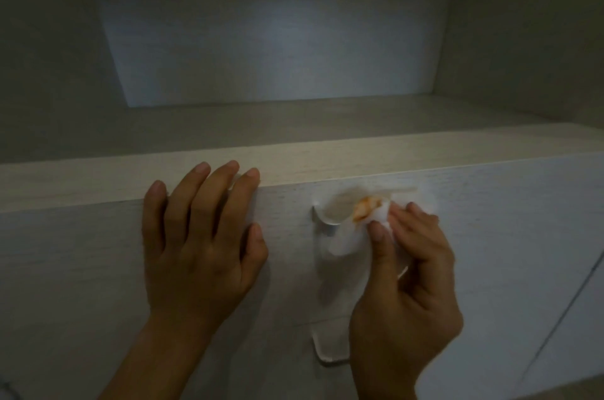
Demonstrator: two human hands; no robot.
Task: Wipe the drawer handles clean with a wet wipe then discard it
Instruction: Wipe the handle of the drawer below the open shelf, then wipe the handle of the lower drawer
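A clear, curved drawer handle (328,217) sticks out from the pale wood-grain drawer front (510,236), just under its top edge. My right hand (408,285) pinches a white wet wipe (362,220) between thumb and fingers and holds it against the handle's right part. The wipe carries an orange stain at its upper fold. My left hand (202,242) lies flat on the drawer front to the left of the handle, fingers straight and reaching over the top edge. A second clear handle (330,347) shows lower down, partly hidden by my right hand.
Above the drawers opens a dim, bare cabinet compartment with a shelf floor (294,122) and side walls. A seam (568,298) between panels runs diagonally at the lower right.
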